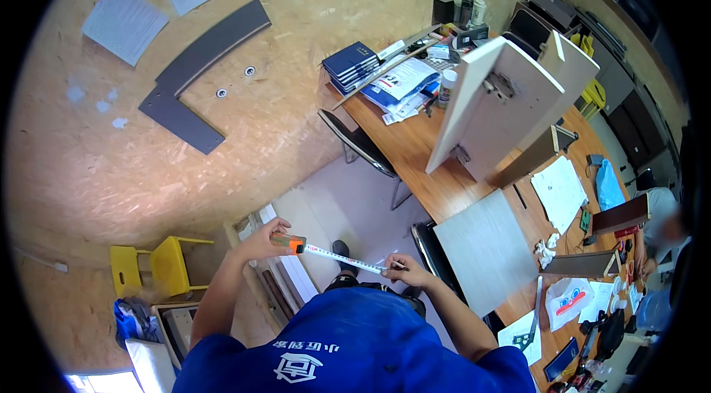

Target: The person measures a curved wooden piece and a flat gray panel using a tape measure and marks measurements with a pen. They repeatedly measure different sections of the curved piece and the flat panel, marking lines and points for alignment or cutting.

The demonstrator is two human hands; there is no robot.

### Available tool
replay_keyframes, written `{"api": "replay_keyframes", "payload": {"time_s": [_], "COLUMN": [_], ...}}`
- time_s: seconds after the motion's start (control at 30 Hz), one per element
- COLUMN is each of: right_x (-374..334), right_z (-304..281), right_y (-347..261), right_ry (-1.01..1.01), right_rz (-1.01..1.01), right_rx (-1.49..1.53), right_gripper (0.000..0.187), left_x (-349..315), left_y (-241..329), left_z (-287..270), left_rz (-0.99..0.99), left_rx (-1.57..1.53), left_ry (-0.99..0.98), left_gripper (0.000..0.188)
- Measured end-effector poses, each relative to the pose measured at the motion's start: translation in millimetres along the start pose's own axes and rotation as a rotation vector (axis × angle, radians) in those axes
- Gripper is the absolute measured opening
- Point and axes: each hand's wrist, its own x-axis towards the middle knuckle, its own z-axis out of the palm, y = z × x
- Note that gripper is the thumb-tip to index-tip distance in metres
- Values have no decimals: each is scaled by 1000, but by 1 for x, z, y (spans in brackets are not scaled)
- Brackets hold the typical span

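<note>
My left hand (261, 240) is closed round the orange and green case of a tape measure (297, 243). The white blade (342, 258) is drawn out a short way and slopes down to the right. Its far end meets my right hand (409, 271), whose fingers are closed at the blade's tip. A small dark, thin thing also shows at those fingers; its kind is unclear. Both hands are in front of my blue shirt, above the floor and left of the wooden table (474, 197).
On the table stand pale cabinet panels (511, 89) with hinges, a grey board (489, 245), papers, notebooks (351, 66) and tools. Black chairs (359, 143) stand at its edge. Yellow chairs (172, 267) and long boards (296, 274) are at left. Another person (658, 223) sits far right.
</note>
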Motion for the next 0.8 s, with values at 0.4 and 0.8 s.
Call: {"api": "replay_keyframes", "payload": {"time_s": [0.4, 0.8], "right_x": [234, 395], "right_z": [97, 22], "right_y": [-53, -313], "right_ry": [187, 127], "right_rz": [-269, -678], "right_rx": [176, -539], "right_gripper": [12, 19], "left_x": [57, 183], "left_y": [4, -108], "left_z": [-230, -135], "left_rz": [274, 99], "left_rx": [183, -346], "left_ry": [260, -129], "left_gripper": [60, 107]}}
